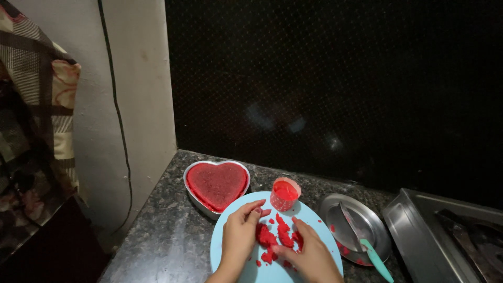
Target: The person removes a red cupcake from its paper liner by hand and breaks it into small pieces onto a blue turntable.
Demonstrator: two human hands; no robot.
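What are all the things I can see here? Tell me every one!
Red crumbs: many small pieces, red, on the round plate under the hands.
Round plate: one, light blue, front middle of the counter.
Heart-shaped tin: one, silver with a red cake inside, behind the plate on the left.
Paper cup: one, red, at the plate's back edge.
Steel plate: one, silver, right of the blue plate.
Knife: one, metal blade, teal handle, lying on the steel plate.
Metal tray: one, silver, far right.
Counter: one, dark speckled stone.
Left hand: touching the crumbs.
Right hand: touching the crumbs.
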